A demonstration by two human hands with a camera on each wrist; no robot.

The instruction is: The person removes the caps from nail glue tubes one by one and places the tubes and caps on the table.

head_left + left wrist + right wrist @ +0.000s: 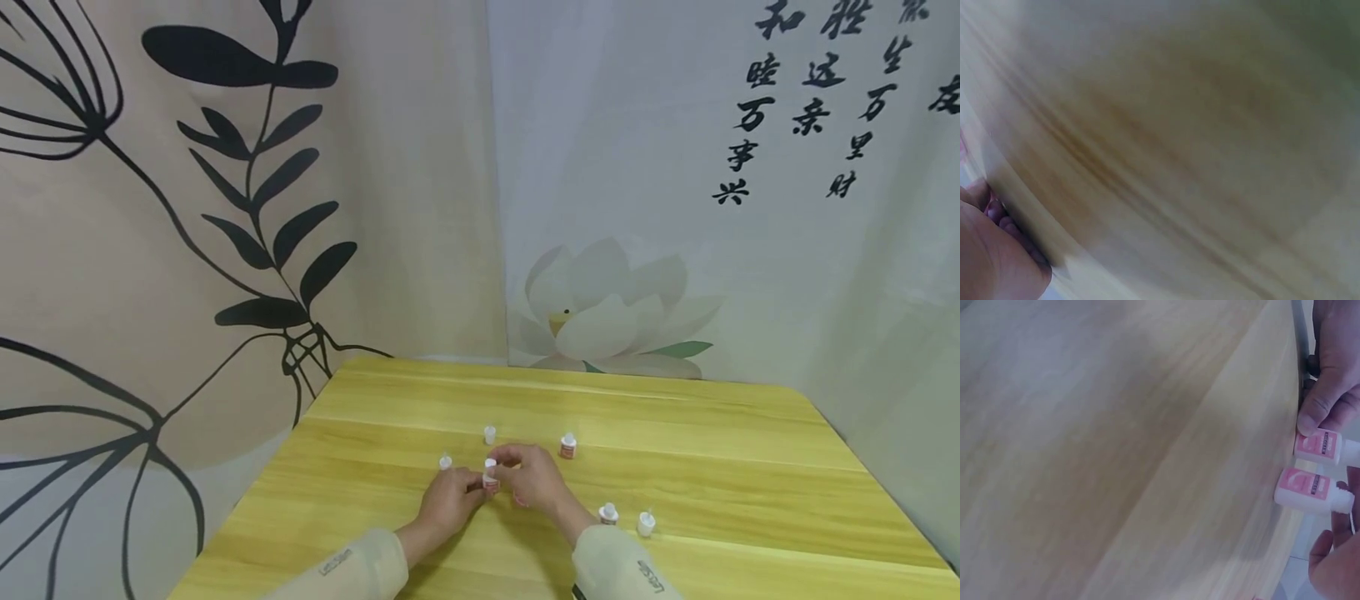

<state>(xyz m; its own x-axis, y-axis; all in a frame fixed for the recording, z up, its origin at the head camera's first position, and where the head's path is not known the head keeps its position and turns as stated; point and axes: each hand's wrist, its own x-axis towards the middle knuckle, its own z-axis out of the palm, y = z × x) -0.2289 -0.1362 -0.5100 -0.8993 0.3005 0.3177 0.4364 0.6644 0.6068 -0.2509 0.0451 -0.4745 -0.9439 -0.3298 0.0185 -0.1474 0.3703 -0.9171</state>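
Observation:
Between the two hands a small white bottle [491, 482] with a pink label stands upright on the table. My left hand [448, 498] holds it low on its side, thumb against the label in the right wrist view. From the other side, my right hand [534, 479] pinches the white cap [491, 463] at its top. A second pink-labelled bottle [1304, 490] stands beside it, in front of the right fingers in the right wrist view and mostly hidden under that hand in the head view. The left wrist view catches only part of the left hand [997, 250].
Two more bottles stand on the wooden table [360, 467], one at the back [567, 447] and another [608, 515] by the right sleeve. Small white caps with thin stems lie around: one behind the left hand [446, 462], another farther back [490, 435], one at right [647, 524].

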